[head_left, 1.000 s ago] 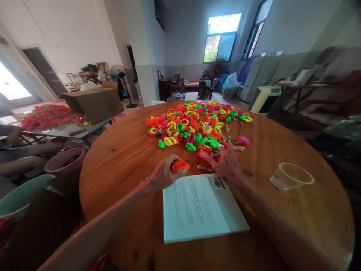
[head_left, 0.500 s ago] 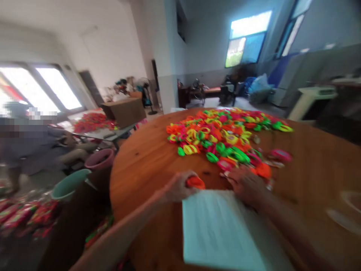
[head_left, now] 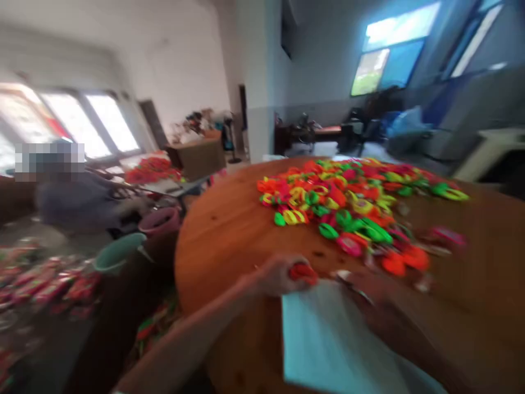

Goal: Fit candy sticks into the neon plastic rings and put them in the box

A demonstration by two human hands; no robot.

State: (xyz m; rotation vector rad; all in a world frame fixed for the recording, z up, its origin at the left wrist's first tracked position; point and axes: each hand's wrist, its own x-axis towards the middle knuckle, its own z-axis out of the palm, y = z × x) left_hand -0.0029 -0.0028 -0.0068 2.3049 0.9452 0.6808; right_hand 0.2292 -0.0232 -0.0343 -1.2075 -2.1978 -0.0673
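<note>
Near mid-frame, an orange piece (head_left: pixel 304 273) is clasped by the left hand (head_left: pixel 281 275), grip curled, handling apparently in progress; the right hand (head_left: pixel 375 293) is blurred, its grip untellable. Next, steadiness seems required.

To the left we record one seated person (head_left: pixel 77 205) in greyish-blue clothing, blurred; behind, a row of bright windows (head_left: pixel 80 126). Nearer, we count a pink bucket (head_left: pixel 170 225) with dark contents and a mint-green tub (head_left: pixel 112 258); on the floor, red and pink bundles (head_left: pixel 45 284), too smeared to identify. Beyond, a side table (head_left: pixel 164 187) and a brown cardboard box (head_left: pixel 197 158). At centre rear we enter one pale pillar (head_left: pixel 260 82). To the right: a blue-tinted window (head_left: pixel 404 60), a pale-blue plastic bag (head_left: pixel 408 123), and a cream-coloured appliance (head_left: pixel 471 157), partly in frame.
</note>
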